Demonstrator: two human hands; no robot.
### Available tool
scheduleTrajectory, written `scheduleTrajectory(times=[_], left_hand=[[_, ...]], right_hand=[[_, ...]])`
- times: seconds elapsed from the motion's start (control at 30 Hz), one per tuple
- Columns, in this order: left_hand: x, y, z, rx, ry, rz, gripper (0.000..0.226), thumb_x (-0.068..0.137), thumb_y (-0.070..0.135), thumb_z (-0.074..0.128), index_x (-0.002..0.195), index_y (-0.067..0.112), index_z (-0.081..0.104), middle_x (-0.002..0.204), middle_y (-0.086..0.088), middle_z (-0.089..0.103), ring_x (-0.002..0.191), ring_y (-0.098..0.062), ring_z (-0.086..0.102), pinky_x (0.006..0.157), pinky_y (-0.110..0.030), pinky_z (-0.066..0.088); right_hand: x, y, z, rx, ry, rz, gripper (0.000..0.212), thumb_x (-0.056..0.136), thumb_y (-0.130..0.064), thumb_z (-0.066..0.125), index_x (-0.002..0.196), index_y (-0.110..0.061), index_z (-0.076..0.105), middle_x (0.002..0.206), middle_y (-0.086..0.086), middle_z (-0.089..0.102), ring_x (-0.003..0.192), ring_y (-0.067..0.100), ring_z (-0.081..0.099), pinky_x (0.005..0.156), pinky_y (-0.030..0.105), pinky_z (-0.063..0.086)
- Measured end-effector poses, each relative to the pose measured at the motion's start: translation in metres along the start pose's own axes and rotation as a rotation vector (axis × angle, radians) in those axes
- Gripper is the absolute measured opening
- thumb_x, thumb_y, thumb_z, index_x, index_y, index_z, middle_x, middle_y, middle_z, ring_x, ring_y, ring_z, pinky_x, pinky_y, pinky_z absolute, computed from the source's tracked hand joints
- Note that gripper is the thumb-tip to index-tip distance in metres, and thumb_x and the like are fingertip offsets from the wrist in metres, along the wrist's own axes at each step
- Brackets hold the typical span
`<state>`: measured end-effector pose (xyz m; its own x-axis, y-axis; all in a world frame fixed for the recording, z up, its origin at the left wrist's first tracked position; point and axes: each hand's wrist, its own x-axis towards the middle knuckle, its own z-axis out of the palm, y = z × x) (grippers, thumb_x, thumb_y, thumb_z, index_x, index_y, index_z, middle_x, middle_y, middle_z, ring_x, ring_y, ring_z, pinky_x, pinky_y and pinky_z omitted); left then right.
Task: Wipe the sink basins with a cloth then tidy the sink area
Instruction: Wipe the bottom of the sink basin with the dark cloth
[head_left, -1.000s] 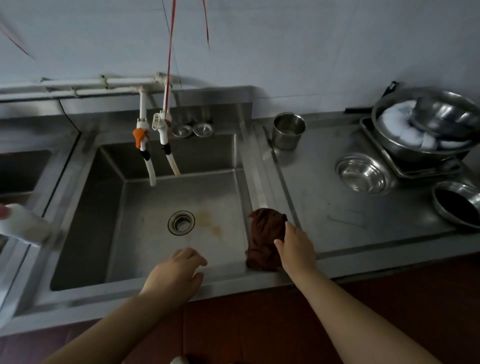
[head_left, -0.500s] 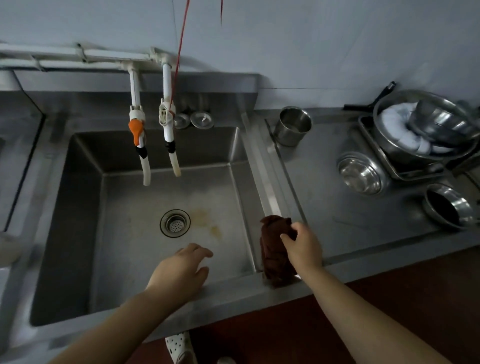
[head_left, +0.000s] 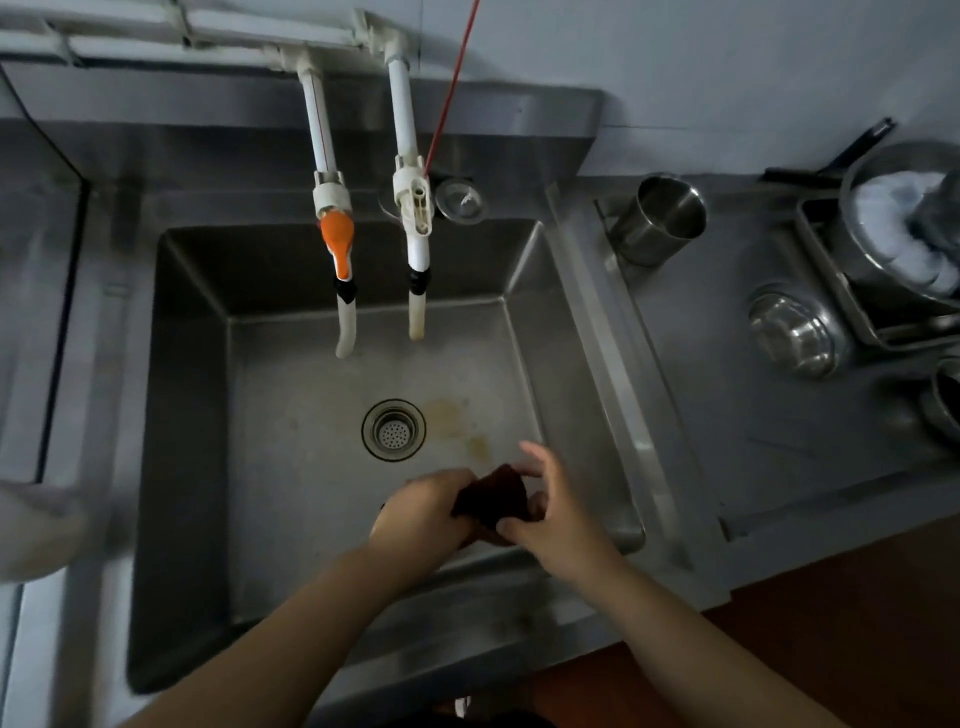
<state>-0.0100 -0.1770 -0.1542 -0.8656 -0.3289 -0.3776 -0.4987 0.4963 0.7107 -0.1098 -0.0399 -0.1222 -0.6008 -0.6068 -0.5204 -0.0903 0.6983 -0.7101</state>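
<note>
Gathering the dark brown crumpled cloth, lifted off the sink's right rim a moment ago, between left hand and right hand, both grasping it above the square stainless-steel basin, wiping apparently imminent.

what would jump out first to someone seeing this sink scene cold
Both hands meet low in the sink basin: the left hand and right hand grip a dark brown cloth just in front of the drain. Next comes the orange tap handle on the left of two white pipes hanging over the basin. A yellowish stain sits right of the drain.
</note>
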Motion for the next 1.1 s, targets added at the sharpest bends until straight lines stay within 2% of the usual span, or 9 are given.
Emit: scheduleTrajectory(times=[0.07, 0.13, 0.23, 0.4, 0.53, 0.67, 0.83, 0.93, 1.1], left_hand=[[0.003, -0.012, 0.008, -0.019, -0.091, -0.037, 0.013, 0.083, 0.023, 0.060, 0.077, 0.032, 0.054, 0.075, 0.010, 0.058, 0.072, -0.013, 0.057, 0.061, -0.027, 0.045], [0.010, -0.022, 0.016, -0.051, -0.154, -0.080, 0.016, 0.083, 0.024, 0.059, 0.076, 0.036, 0.052, 0.075, 0.010, 0.059, 0.077, -0.016, 0.060, 0.065, -0.029, 0.047], [0.031, -0.036, 0.030, -0.136, -0.162, -0.186, 0.024, 0.083, 0.025, 0.061, 0.106, 0.028, 0.056, 0.095, 0.005, 0.067, 0.087, -0.018, 0.064, 0.073, -0.031, 0.052], [0.082, -0.059, 0.059, -0.166, -0.187, -0.303, 0.024, 0.085, 0.020, 0.061, 0.109, 0.021, 0.057, 0.101, -0.002, 0.066, 0.088, -0.019, 0.062, 0.077, -0.034, 0.055], [0.121, -0.073, 0.073, -0.190, -0.115, -0.369, 0.043, 0.089, 0.016, 0.054, 0.131, 0.017, 0.044, 0.127, -0.007, 0.057, 0.111, -0.024, 0.058, 0.093, -0.036, 0.049], [0.134, -0.087, 0.066, -0.215, 0.020, -0.448, 0.044, 0.091, 0.012, 0.049, 0.135, 0.012, 0.043, 0.129, -0.006, 0.053, 0.117, -0.024, 0.054, 0.098, -0.035, 0.045], [0.124, -0.104, 0.059, -0.142, 0.093, -0.535, 0.040, 0.092, 0.017, 0.050, 0.132, 0.015, 0.047, 0.122, -0.004, 0.058, 0.111, -0.023, 0.056, 0.089, -0.030, 0.043], [0.124, -0.107, 0.064, -0.137, 0.112, -0.549, 0.038, 0.091, 0.016, 0.052, 0.128, 0.015, 0.050, 0.116, -0.004, 0.060, 0.106, -0.022, 0.058, 0.086, -0.028, 0.044], [0.135, -0.113, 0.075, -0.147, 0.125, -0.550, 0.033, 0.091, 0.014, 0.053, 0.124, 0.017, 0.053, 0.102, 0.005, 0.057, 0.097, -0.017, 0.058, 0.081, -0.025, 0.043]], right_hand=[[0.015, 0.010, 0.005, -0.075, -0.151, 0.046, 0.060, 0.078, -0.009, 0.072, 0.127, -0.033, 0.047, 0.112, -0.021, 0.052, 0.102, 0.001, 0.054, 0.088, 0.019, 0.048], [0.029, 0.018, 0.009, -0.186, -0.182, 0.054, 0.032, 0.077, -0.007, 0.070, 0.094, -0.031, 0.058, 0.087, -0.016, 0.059, 0.085, -0.001, 0.057, 0.072, 0.010, 0.044], [0.056, 0.033, 0.012, -0.222, -0.154, 0.103, 0.034, 0.075, -0.007, 0.070, 0.071, -0.032, 0.048, 0.070, -0.013, 0.053, 0.067, -0.002, 0.051, 0.057, 0.012, 0.038], [0.110, 0.067, 0.012, -0.244, -0.136, 0.277, 0.016, 0.073, -0.005, 0.067, 0.084, -0.013, 0.058, 0.082, 0.007, 0.062, 0.080, 0.022, 0.063, 0.068, 0.031, 0.050], [0.152, 0.096, 0.009, -0.286, -0.014, 0.330, 0.030, 0.075, -0.007, 0.065, 0.105, -0.006, 0.060, 0.101, 0.013, 0.064, 0.096, 0.028, 0.062, 0.084, 0.037, 0.053], [0.175, 0.115, 0.004, -0.546, 0.154, 0.131, 0.049, 0.080, -0.013, 0.064, 0.126, -0.007, 0.048, 0.126, 0.011, 0.048, 0.119, 0.026, 0.044, 0.098, 0.032, 0.038], [0.183, 0.136, 0.031, -0.720, -0.081, 0.096, 0.065, 0.092, -0.024, 0.052, 0.148, -0.013, 0.021, 0.155, 0.012, 0.013, 0.142, 0.030, 0.014, 0.114, 0.035, 0.021], [0.192, 0.150, 0.061, -0.758, -0.168, 0.143, 0.079, 0.096, -0.041, 0.043, 0.150, -0.010, -0.007, 0.155, 0.019, -0.017, 0.143, 0.036, -0.013, 0.116, 0.038, -0.002], [0.215, 0.173, 0.100, -0.804, -0.043, 0.239, 0.094, 0.093, -0.052, 0.041, 0.139, -0.009, -0.029, 0.147, 0.022, -0.032, 0.133, 0.038, -0.033, 0.108, 0.047, -0.018]])
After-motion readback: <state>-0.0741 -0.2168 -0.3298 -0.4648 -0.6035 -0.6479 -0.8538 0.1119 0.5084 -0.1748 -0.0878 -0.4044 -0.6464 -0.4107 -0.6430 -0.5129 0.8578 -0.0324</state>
